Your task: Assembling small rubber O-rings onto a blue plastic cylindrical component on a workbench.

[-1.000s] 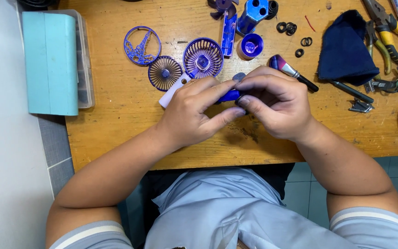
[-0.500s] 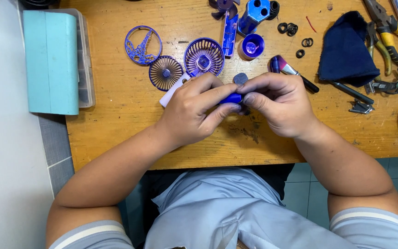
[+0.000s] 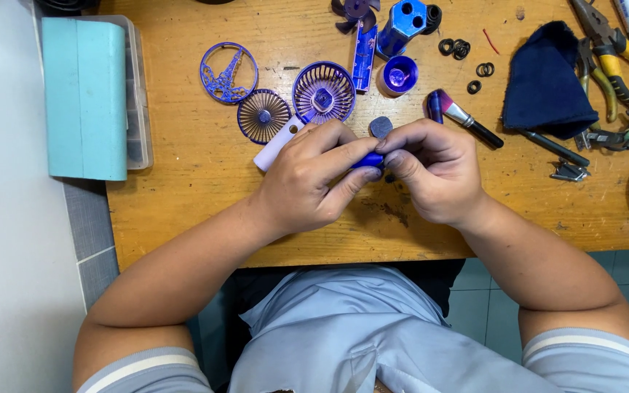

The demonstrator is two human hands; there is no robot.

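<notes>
Pinching a small blue part (image 3: pixel 368 160) between both hands (image 3: pixel 314 178) (image 3: pixel 434 171), just below the round fan grille (image 3: pixel 322 92), it could be dropped among loose pieces if the grip slips.

Both hands met over the wooden table (image 3: pixel 183 182), left hand (image 3: pixel 307 182) and right hand (image 3: pixel 434 171) pinching a small blue part (image 3: pixel 368 160) between fingertips. Just beyond lay 2 round blue fan grilles (image 3: pixel 322 91), a white handle (image 3: pixel 277 143) and a small brush (image 3: pixel 464 118). A dark cloth (image 3: pixel 547 84) and pliers (image 3: pixel 613 51) sat far right, a teal box (image 3: pixel 85 98) far left.
</notes>
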